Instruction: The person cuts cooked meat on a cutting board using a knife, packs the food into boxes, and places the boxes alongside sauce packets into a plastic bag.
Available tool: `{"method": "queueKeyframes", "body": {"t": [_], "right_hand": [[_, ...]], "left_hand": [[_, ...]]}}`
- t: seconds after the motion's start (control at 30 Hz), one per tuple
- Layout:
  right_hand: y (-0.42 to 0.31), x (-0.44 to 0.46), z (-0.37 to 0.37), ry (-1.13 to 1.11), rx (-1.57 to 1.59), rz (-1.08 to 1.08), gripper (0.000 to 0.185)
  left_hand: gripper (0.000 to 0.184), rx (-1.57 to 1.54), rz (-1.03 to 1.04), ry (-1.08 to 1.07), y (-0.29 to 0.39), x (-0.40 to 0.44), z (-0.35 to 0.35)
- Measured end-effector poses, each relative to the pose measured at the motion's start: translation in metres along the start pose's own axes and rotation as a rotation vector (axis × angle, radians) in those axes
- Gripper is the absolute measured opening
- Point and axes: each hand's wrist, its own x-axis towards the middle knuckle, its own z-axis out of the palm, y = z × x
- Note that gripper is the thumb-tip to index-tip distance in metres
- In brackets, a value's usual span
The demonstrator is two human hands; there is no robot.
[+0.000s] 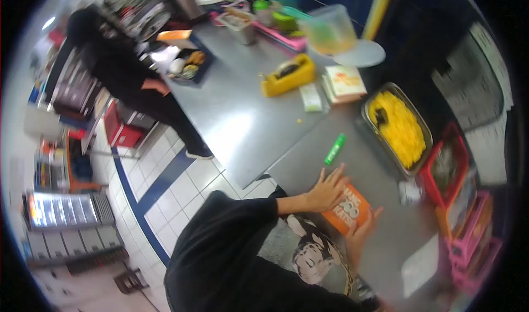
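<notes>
An orange box (pixel 348 208) with white lettering lies on the steel counter (pixel 300 163), close to my body. My left hand (pixel 328 190) is against its upper left edge, the fingers long and partly over the box. On the opposite side, my right hand (pixel 363 229) holds the lower right edge between thumb and fingers. Just beyond my left fingertips is a green marker (pixel 335 149). Part of the box's near side is hidden by my hands.
A metal tray of yellow food (pixel 398 129), a red basket (pixel 447 166) and pink baskets (pixel 468 232) line the right side. Farther back are a yellow tape dispenser (pixel 288 76), stacked boxes (pixel 345 84) and a clear container (pixel 330 31). A person in black (pixel 118 69) stands left, beside a food box (pixel 187 67).
</notes>
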Motion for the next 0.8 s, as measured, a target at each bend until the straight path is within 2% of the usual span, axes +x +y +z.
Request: {"method": "queueKeyframes", "body": {"t": [0.03, 0.07, 0.1, 0.13, 0.17, 0.2, 0.23, 0.27, 0.3, 0.37, 0.47, 0.5, 0.67, 0.77, 0.8], "right_hand": [[-0.010, 0.010, -0.007, -0.190, -0.267, -0.033, 0.061], [-0.017, 0.017, -0.014, -0.363, -0.551, -0.068, 0.070], [-0.018, 0.022, -0.016, -0.363, -0.548, -0.105, 0.070], [-0.019, 0.025, -0.020, -0.421, -0.454, -0.138, 0.080], [-0.019, 0.027, -0.024, -0.478, -0.360, -0.168, 0.090], [-0.018, 0.029, -0.030, -0.476, -0.358, -0.197, 0.090], [-0.016, 0.034, -0.039, -0.610, -0.351, -0.165, 0.099], [-0.014, 0.039, -0.047, -0.741, -0.347, -0.136, 0.107], [-0.020, 0.043, -0.051, -0.730, -0.347, -0.172, 0.107], [-0.035, 0.051, -0.053, -0.725, -0.457, -0.233, 0.080], [-0.030, 0.058, -0.056, -0.733, -0.458, -0.361, 0.090], [-0.024, 0.061, -0.058, -0.787, -0.428, -0.316, 0.087], [-0.011, 0.083, -0.044, -0.938, -0.432, -0.208, 0.068], [-0.008, 0.093, -0.038, -0.953, -0.473, -0.207, 0.057], [-0.005, 0.095, -0.037, -0.952, -0.485, -0.211, 0.054]], "left_hand": [[0.066, 0.016, -0.033, 0.035, -0.002, -0.002, -0.001], [0.070, 0.105, 0.072, 0.046, -0.005, -0.002, -0.001], [0.074, 0.202, 0.185, 0.052, -0.010, -0.001, -0.003], [0.074, 0.214, 0.166, 0.078, -0.013, 0.000, -0.009], [0.085, 0.229, 0.360, 0.000, -0.017, 0.000, -0.017], [0.097, 0.248, 0.558, -0.084, -0.021, 0.000, -0.026], [0.097, 0.269, 0.549, -0.064, -0.023, 0.001, -0.033], [0.108, 0.162, 0.546, -0.248, -0.023, 0.003, -0.037], [0.120, 0.059, 0.538, -0.430, -0.025, 0.004, -0.043], [0.130, 0.063, 0.571, -0.484, -0.027, 0.008, -0.049], [0.125, 0.135, 0.603, -0.384, -0.034, 0.008, -0.018], [0.123, 0.165, 0.622, -0.312, -0.036, 0.009, -0.010], [0.120, 0.110, 0.620, -0.438, -0.034, 0.017, -0.019], [0.116, 0.149, 0.665, -0.296, -0.047, 0.003, 0.006], [0.116, 0.131, 0.673, -0.300, -0.041, -0.002, -0.009]]}}
